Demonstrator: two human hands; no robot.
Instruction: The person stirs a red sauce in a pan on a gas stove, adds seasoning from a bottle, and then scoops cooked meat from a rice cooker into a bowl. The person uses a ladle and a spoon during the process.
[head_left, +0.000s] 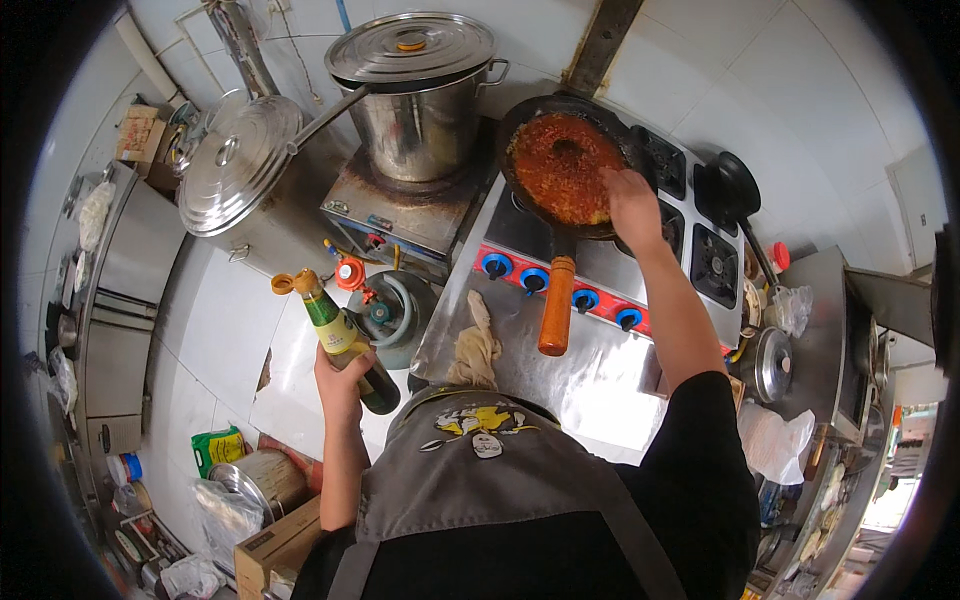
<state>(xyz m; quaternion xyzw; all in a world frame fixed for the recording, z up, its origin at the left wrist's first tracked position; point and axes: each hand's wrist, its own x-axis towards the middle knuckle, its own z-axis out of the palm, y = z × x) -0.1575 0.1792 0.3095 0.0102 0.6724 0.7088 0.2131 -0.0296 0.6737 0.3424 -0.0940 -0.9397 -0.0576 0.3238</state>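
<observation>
My left hand (343, 375) grips a green glass bottle (352, 352) with a pale label and dark liquid inside. Its yellow flip cap (292, 280) is swung back from the mouth. On the right, my right hand (630, 202) is over the near right edge of a black wok (517, 180). Red, oily sauce (559, 161) with bits in it fills the wok. What the right fingertips do is partly hidden by the hand. The wok sits on a gas stove (607, 266), its wooden handle (556, 307) pointing towards me.
A lidded stockpot (420, 112) stands on a low burner (405, 202), beside a larger lidded pot (247, 180). A gas cylinder (405, 315) with a red regulator is on the floor. A cloth (475, 349) lies on the steel counter (525, 375); a black ladle (731, 187) rests at the stove's right.
</observation>
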